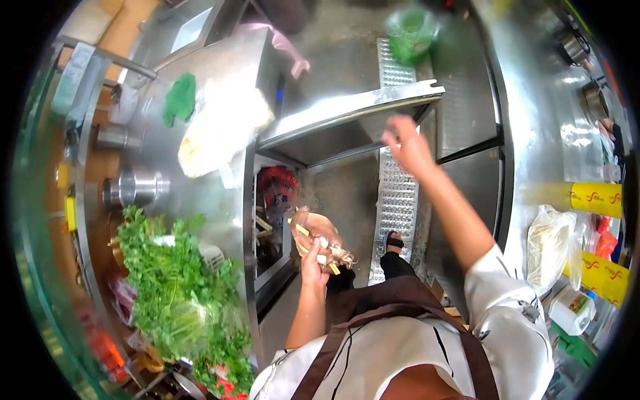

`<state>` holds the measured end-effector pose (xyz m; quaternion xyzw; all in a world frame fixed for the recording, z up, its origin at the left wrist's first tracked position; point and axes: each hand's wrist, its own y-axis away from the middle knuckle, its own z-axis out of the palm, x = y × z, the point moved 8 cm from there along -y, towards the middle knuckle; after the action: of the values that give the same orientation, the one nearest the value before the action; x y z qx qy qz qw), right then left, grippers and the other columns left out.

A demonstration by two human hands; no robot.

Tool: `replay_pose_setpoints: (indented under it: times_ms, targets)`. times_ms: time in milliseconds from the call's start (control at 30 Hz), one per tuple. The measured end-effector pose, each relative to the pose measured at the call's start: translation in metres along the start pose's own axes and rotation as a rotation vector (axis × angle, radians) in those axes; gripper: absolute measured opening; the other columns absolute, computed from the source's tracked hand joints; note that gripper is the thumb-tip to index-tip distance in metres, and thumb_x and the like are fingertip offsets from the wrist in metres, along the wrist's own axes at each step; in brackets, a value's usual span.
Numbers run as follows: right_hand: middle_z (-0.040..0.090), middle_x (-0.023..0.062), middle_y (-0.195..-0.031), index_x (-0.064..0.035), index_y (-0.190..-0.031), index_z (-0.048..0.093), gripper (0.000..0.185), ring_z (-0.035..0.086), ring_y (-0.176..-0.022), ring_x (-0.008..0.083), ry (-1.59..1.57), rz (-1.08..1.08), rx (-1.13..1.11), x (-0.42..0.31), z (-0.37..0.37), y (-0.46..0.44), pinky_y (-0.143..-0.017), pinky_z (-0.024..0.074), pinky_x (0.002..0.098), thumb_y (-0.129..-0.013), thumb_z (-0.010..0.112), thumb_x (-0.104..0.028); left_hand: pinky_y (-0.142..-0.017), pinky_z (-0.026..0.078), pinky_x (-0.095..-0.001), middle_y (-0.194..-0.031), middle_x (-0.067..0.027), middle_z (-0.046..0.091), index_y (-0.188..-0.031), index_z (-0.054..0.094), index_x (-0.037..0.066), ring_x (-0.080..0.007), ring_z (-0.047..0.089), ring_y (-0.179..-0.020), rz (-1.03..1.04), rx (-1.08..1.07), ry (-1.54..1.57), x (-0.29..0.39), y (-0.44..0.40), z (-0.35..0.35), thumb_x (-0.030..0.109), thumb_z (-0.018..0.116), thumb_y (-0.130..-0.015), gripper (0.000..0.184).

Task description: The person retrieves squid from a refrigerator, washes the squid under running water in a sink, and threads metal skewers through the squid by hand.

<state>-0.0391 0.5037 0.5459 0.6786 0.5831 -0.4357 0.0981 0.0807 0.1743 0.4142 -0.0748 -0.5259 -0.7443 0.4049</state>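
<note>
My left hand [312,265] is wrapped around a brownish-pink bundle [319,230], held low in front of my apron. Yellow strips and a stringy, frilled end show on it; I cannot make out its exact kind. My right hand [408,148] is stretched forward with its fingers partly curled and blurred, close to the outer end of an open steel cabinet door [353,107]. No object shows in it. Left of the door, the cabinet opening reveals a red plastic bag [277,183] among dark, unclear contents.
Leafy green herbs [180,293] are heaped on the left steel counter, near metal pots [143,187], a white plastic bag [223,130] and a green cloth [179,100]. A green basket [412,37] stands ahead by the floor grate [399,193]. Another steel counter [533,127] runs along the right.
</note>
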Motion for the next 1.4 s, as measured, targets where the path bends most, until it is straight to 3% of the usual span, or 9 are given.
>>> replay_pose_setpoints:
  times_ms: [167, 200, 333, 533, 767, 900, 967, 1233, 1400]
  targets:
    - [0.055, 0.0191, -0.091, -0.0009, -0.094, 0.05, 0.031, 0.052, -0.085, 0.037, 0.448, -0.14, -0.102, 0.081, 0.017, -0.069, -0.075, 0.0408, 0.044, -0.078, 0.053, -0.028, -0.072, 0.048, -0.0351, -0.093, -0.0079, 0.057, -0.106, 0.048, 0.006, -0.0209, 0.057, -0.083, -0.128, 0.125, 0.048, -0.023, 0.066, -0.036, 0.02, 0.058, -0.081, 0.03]
    - [0.054, 0.0159, -0.104, -0.0035, -0.106, 0.048, 0.039, 0.051, -0.096, 0.0337, 0.554, 0.032, -0.355, 0.112, 0.03, -0.073, -0.08, 0.0394, 0.0455, -0.081, 0.048, -0.034, -0.066, 0.049, -0.0326, -0.085, -0.0055, 0.058, -0.098, 0.052, 0.007, -0.0183, 0.058, -0.075, -0.121, 0.143, 0.038, -0.025, 0.08, -0.042, 0.02, 0.059, -0.081, 0.023]
    - [0.045, 0.0078, -0.123, -0.0105, -0.12, 0.042, 0.046, 0.04, -0.116, 0.0233, 0.876, -0.049, -0.364, 0.109, 0.028, -0.076, -0.096, 0.027, 0.0516, -0.084, 0.043, -0.04, -0.072, 0.049, -0.0361, -0.091, -0.0087, 0.058, -0.104, 0.049, 0.005, -0.0219, 0.058, -0.081, -0.131, 0.242, 0.02, -0.043, 0.132, -0.081, 0.02, 0.057, -0.081, 0.029]
    - [0.057, 0.0226, -0.097, -0.0006, -0.105, 0.048, 0.04, 0.054, -0.093, 0.0367, 0.722, -0.02, -0.609, 0.104, 0.034, -0.047, -0.076, 0.0436, 0.0432, -0.084, 0.043, -0.034, -0.07, 0.05, -0.036, -0.087, -0.0087, 0.058, -0.102, 0.05, 0.004, -0.022, 0.059, -0.079, -0.179, 0.194, 0.139, -0.067, 0.152, -0.125, 0.02, 0.057, -0.081, 0.027]
    - [0.059, 0.0222, -0.093, -0.004, -0.119, 0.041, 0.049, 0.057, -0.088, 0.0346, 0.622, 0.121, -0.965, 0.038, 0.05, 0.116, -0.076, 0.0448, 0.042, -0.087, 0.036, -0.041, -0.066, 0.05, -0.0296, -0.086, -0.0061, 0.06, -0.104, 0.053, 0.003, -0.017, 0.06, -0.074, -0.16, 0.094, -0.06, -0.02, 0.181, -0.079, 0.015, 0.062, -0.077, 0.03]
    - [0.057, 0.0224, -0.101, 0.003, -0.115, 0.045, 0.049, 0.056, -0.093, 0.0347, 0.0, 0.365, -0.978, -0.031, 0.089, 0.201, -0.082, 0.0427, 0.0384, -0.085, 0.046, -0.036, -0.063, 0.051, -0.0297, -0.086, -0.0077, 0.06, -0.103, 0.052, 0.003, -0.0175, 0.06, -0.073, -0.078, -0.033, -0.131, 0.014, 0.204, -0.055, 0.01, 0.062, -0.076, 0.03]
    - [0.058, 0.0164, -0.095, 0.0043, -0.119, 0.04, 0.051, 0.058, -0.082, 0.0223, -0.453, 0.537, -1.047, -0.047, 0.123, 0.259, -0.077, 0.0453, 0.0339, -0.086, 0.048, -0.034, -0.065, 0.05, -0.0302, -0.088, -0.0069, 0.06, -0.104, 0.053, 0.002, -0.0161, 0.06, -0.076, -0.037, -0.11, -0.088, 0.026, 0.208, -0.049, 0.008, 0.064, -0.075, 0.032]
    - [0.055, 0.0137, -0.107, 0.0006, -0.122, 0.038, 0.056, 0.053, -0.098, 0.0227, -1.178, 0.974, -0.994, -0.145, 0.069, 0.27, -0.087, 0.0401, 0.0368, -0.088, 0.04, -0.043, -0.066, 0.047, -0.0269, -0.089, -0.0075, 0.061, -0.102, 0.055, -0.001, -0.0133, 0.058, -0.077, 0.121, -0.189, -0.349, 0.061, 0.183, 0.0, 0.01, 0.064, -0.075, 0.03]
    - [0.055, 0.0109, -0.106, -0.0005, -0.121, 0.039, 0.051, 0.052, -0.099, 0.0202, -1.369, 0.935, -0.939, -0.147, 0.051, 0.236, -0.086, 0.0417, 0.035, -0.087, 0.047, -0.037, -0.063, 0.048, -0.027, -0.086, -0.0093, 0.062, -0.098, 0.057, -0.003, -0.0151, 0.059, -0.074, 0.141, -0.274, -0.609, 0.056, 0.15, 0.061, 0.009, 0.064, -0.074, 0.028]
